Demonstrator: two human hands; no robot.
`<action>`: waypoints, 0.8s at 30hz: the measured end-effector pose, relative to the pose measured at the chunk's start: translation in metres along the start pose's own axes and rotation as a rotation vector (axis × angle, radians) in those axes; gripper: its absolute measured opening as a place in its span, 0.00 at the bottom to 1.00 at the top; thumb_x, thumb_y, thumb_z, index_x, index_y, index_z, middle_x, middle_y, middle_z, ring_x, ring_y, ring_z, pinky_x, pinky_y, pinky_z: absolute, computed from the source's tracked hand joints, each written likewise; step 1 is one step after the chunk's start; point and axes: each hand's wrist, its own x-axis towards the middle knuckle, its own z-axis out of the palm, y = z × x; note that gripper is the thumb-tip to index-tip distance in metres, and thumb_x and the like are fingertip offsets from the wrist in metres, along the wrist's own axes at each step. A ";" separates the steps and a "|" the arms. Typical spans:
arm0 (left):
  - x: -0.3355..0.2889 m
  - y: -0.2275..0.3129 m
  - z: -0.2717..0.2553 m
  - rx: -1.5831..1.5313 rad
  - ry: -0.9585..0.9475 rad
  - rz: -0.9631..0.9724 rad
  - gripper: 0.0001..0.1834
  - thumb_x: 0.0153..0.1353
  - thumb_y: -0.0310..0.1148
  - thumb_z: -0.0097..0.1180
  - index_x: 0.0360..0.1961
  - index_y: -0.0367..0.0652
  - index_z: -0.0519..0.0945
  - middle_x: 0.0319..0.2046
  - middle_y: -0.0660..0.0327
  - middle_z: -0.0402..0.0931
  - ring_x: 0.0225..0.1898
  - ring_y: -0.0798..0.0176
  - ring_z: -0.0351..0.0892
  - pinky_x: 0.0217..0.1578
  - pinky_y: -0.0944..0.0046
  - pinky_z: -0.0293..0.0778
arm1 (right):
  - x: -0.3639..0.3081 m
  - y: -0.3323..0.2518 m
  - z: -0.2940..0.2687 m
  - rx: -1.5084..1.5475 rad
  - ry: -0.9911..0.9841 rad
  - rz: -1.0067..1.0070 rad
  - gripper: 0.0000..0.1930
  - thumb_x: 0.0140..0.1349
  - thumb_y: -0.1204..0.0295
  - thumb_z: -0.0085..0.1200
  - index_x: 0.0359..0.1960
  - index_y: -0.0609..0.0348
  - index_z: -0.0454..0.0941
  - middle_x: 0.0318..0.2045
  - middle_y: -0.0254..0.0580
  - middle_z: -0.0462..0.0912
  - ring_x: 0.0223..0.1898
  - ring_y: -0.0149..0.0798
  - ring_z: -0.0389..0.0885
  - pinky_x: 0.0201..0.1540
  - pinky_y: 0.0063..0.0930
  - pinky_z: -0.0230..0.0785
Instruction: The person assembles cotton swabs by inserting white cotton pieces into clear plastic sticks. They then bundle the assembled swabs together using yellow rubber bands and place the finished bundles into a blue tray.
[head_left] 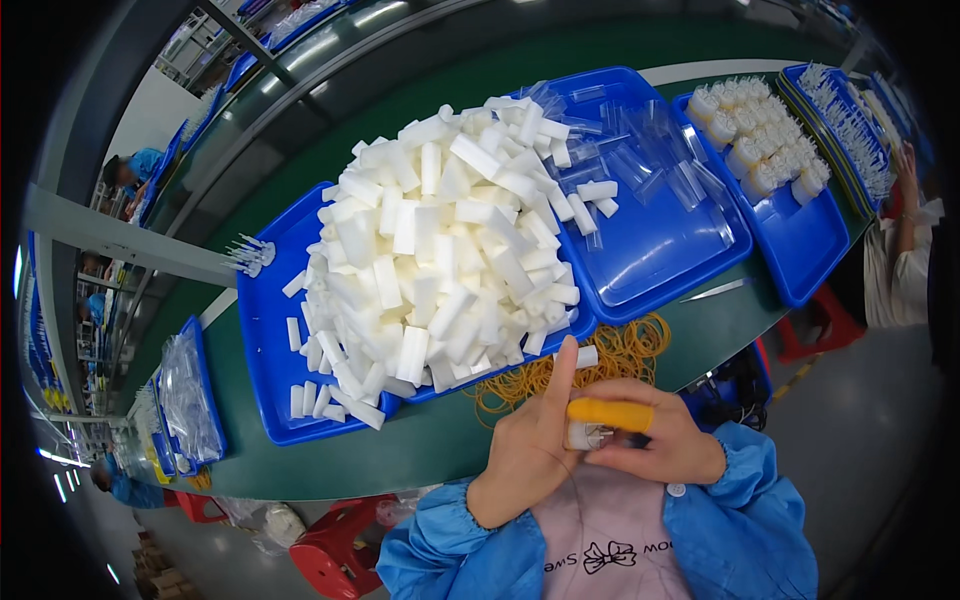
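Left of the heap of white foam pieces, a blue tray carries clear plastic film on the green table. Closer to the heap's left side, a cluster of thin white pronged parts rests at the edge of the large blue tray beneath the heap. On the person's side of the heap, the left hand has its index finger extended and meets the small white part; whether its own grip is closed on it I cannot tell. Orange rubber bands lie between heap and hands. The right hand, with a yellow cover on one finger, pinches that part. Right of the heap, a blue tray holds clear tubes; farther right, another holds bundled white-and-yellow pieces.
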 end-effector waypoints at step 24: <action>-0.006 -0.014 -0.014 -1.522 -0.285 -0.359 0.33 0.60 0.43 0.56 0.62 0.42 0.59 0.44 0.57 0.68 0.42 0.64 0.73 0.35 0.67 0.72 | -0.031 0.046 -0.098 -1.006 0.525 0.103 0.12 0.47 0.77 0.60 0.37 0.60 0.79 0.36 0.42 0.73 0.32 0.43 0.73 0.35 0.35 0.64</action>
